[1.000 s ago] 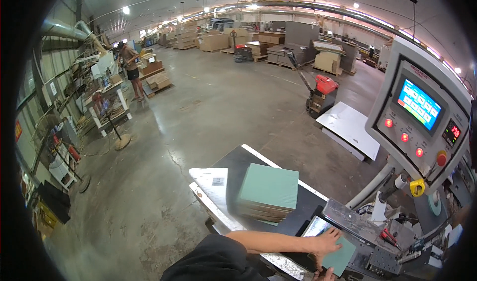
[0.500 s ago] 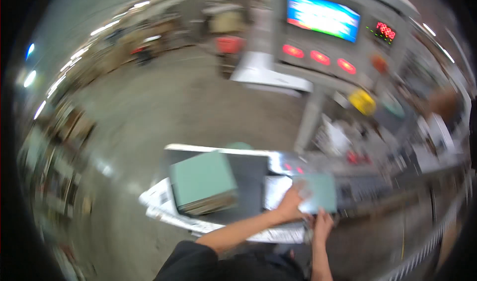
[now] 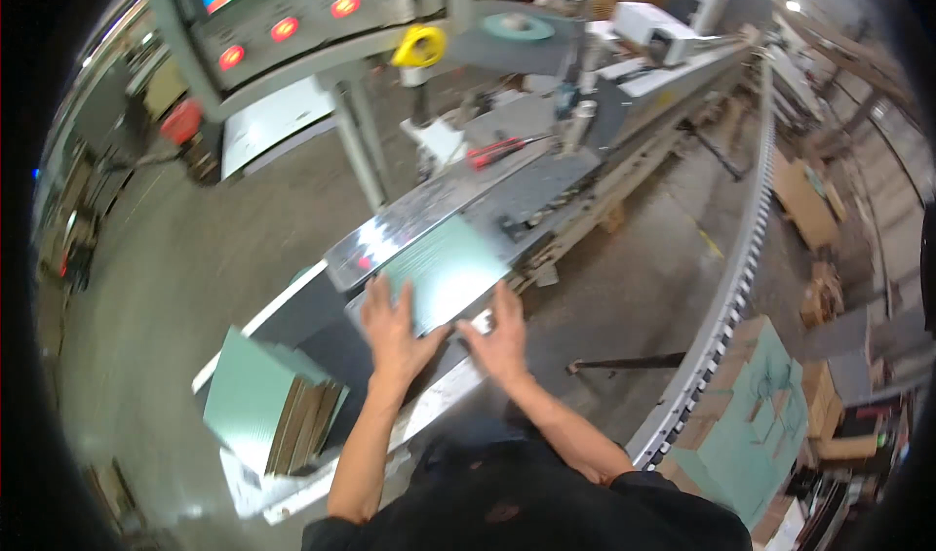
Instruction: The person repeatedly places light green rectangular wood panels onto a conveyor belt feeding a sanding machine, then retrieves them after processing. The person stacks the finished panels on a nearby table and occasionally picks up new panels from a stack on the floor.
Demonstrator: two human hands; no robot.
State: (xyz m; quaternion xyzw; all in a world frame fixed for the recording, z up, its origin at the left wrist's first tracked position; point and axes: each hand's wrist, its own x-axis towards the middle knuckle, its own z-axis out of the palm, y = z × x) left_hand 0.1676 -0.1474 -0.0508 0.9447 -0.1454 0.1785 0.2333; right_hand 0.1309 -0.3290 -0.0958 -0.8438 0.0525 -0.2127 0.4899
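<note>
A flat pale green board (image 3: pixel 450 270) lies on the grey bed of a machine, in front of me. My left hand (image 3: pixel 393 332) is at its near left corner, fingers spread, the fingertips on or close to the left edge and the thumb by the near edge. At the near right corner is my right hand (image 3: pixel 502 338), its fingers apart and pointing forward, the thumb stretched toward the left thumb. Neither hand is wrapped round the board. To the left stands a stack of green-faced boards (image 3: pixel 255 400) with brown edges, on a dark surface.
A control panel (image 3: pixel 292 34) with glowing red buttons rises at upper left on a grey post (image 3: pixel 359 141). Red-handled pliers (image 3: pixel 502 151) and a yellow tape roll (image 3: pixel 419 47) are beyond the bed. A curved roller rail (image 3: pixel 721 341) and stacked green-topped cartons (image 3: pixel 756 419) are at right.
The view has swung to the right. My left hand has come back off the board's face to its edge, and my right hand has spread its fingers at the near right corner.
</note>
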